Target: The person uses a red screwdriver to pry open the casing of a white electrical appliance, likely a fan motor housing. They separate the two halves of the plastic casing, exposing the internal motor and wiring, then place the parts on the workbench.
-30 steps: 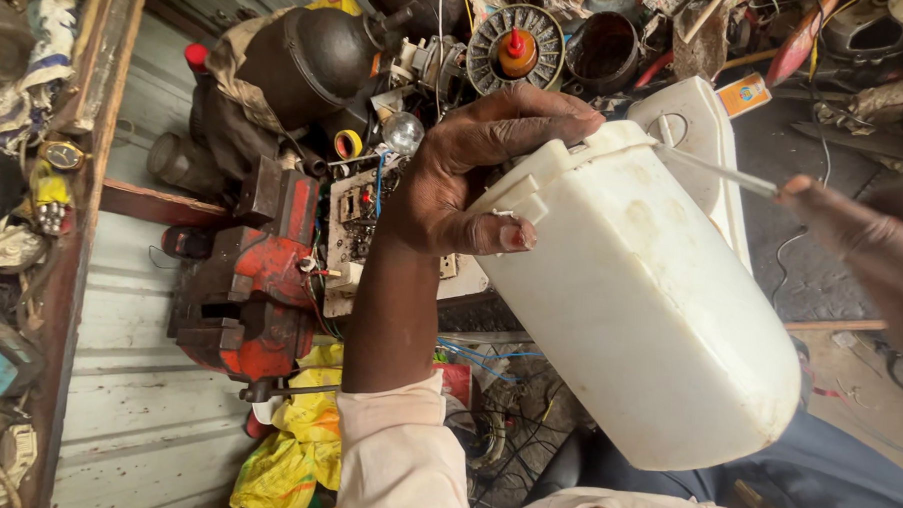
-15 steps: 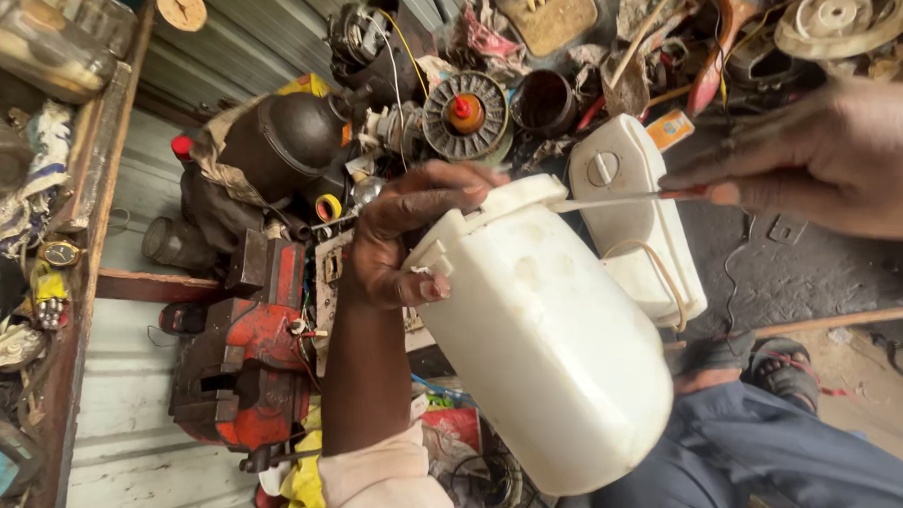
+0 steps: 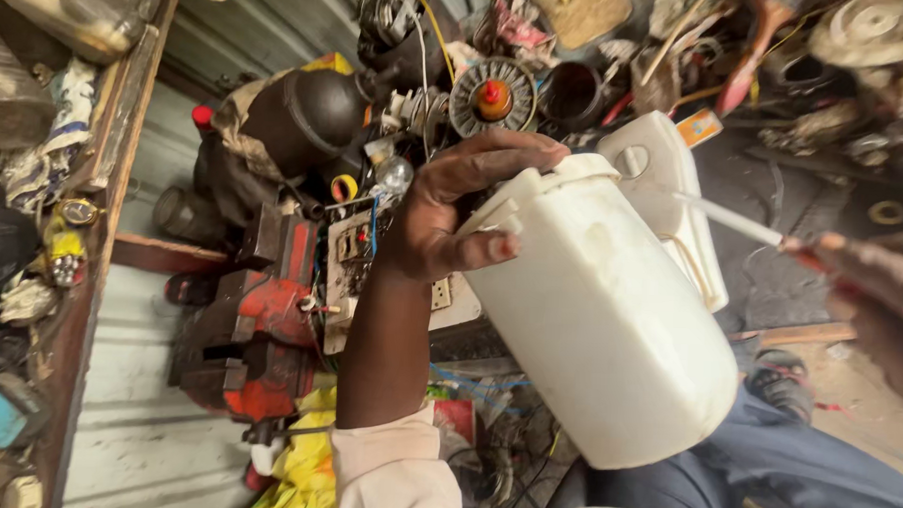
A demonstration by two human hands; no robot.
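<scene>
My left hand (image 3: 453,209) grips the upper end of a large white plastic container (image 3: 609,320), fingers curled over its rim and thumb pressed on its side. The container is tilted, its rounded bottom pointing toward my lap. My right hand (image 3: 876,289) is at the right edge, blurred, fingers closed on a thin metal rod (image 3: 728,220) with a reddish handle. The rod's tip points at the container's top, near a second white plastic housing (image 3: 674,182) behind it.
A red bench vise (image 3: 259,327) stands left of my arm. A black rounded tank (image 3: 306,114), a finned rotor (image 3: 492,95), wires and assorted metal parts crowd the area behind. A wooden shelf (image 3: 104,172) with clutter runs along the left. Yellow cloth (image 3: 299,459) lies below.
The container has shifted slightly in view while staying in my left hand. My right hand has dropped lower and moved right, pulling the rod back from the container's top.
</scene>
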